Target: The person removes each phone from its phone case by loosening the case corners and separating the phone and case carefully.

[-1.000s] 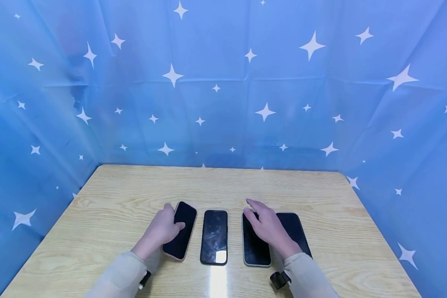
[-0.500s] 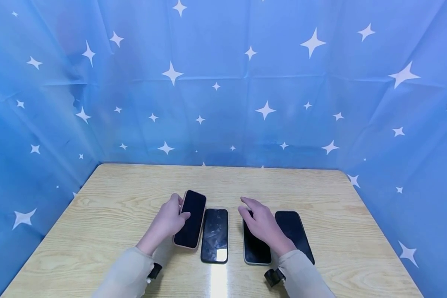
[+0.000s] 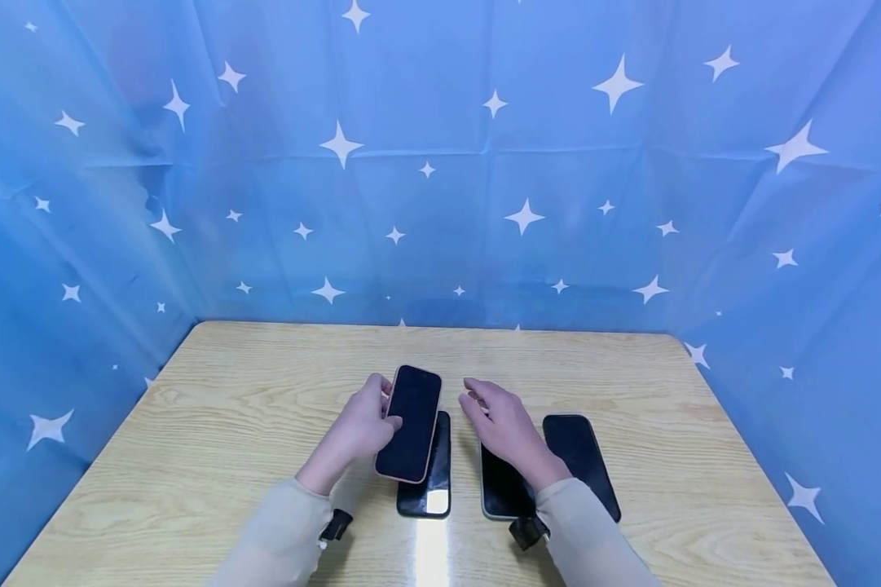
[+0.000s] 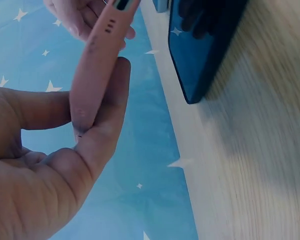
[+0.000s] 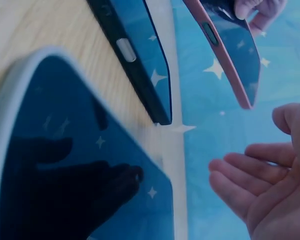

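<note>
My left hand (image 3: 363, 420) grips a smartphone in a pink case (image 3: 412, 424), thumb on its dark screen and fingers beneath. In the left wrist view the pink-cased phone (image 4: 97, 75) is raised off the table, edge toward the camera. It hangs over part of a black-cased smartphone (image 3: 438, 477) lying on the table. My right hand (image 3: 509, 428) holds nothing; its fingers are extended above a smartphone in a pale case (image 3: 502, 489), partly hidden by that hand. The right wrist view shows the open palm (image 5: 270, 185) beside the pale-cased phone (image 5: 65, 150).
Another dark smartphone (image 3: 583, 461) lies slightly tilted right of the pale-cased one. All rest on a light wooden table (image 3: 264, 375). A blue curtain with white stars (image 3: 425, 204) hangs behind and at both sides. Small black devices sit at both wrists.
My left hand has lifted the pink-cased smartphone and carried it right, from beside the black-cased one to over it. My right hand has shifted slightly left.
</note>
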Demonstrator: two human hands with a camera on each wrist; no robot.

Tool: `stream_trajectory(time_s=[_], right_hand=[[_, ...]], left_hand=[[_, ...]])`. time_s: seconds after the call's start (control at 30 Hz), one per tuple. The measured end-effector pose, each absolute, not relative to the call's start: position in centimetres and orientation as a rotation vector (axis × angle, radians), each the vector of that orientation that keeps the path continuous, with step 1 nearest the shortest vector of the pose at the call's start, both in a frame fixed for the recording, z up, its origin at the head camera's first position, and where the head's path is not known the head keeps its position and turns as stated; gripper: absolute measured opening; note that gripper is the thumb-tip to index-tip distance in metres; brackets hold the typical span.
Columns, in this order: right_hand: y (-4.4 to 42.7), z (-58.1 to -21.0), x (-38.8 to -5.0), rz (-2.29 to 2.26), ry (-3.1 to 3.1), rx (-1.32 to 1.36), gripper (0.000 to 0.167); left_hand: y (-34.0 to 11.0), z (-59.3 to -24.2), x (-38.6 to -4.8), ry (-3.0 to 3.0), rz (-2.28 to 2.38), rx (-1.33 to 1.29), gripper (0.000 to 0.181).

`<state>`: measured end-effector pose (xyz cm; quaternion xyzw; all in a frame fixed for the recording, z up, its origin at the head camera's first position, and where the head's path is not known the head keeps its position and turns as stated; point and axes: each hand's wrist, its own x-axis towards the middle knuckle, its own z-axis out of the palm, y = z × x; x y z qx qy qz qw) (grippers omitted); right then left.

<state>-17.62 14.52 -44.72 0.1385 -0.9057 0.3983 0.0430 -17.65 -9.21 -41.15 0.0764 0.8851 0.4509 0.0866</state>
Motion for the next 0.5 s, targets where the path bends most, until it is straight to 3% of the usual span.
stream_trajectory(time_s=[0.33, 0.5], right_hand=[[13.8, -44.5, -18.4, 1.243, -2.646, 0.414, 0.023], [13.6, -44.1, -18.6, 1.386, -2.603, 0.375, 0.031]], left_hand=[[-7.7, -41.2, -17.6, 2.426, 1.582, 0.352, 0.038], [-7.3, -41.2, -17.7, 2.325, 1.677, 0.395, 0.039]])
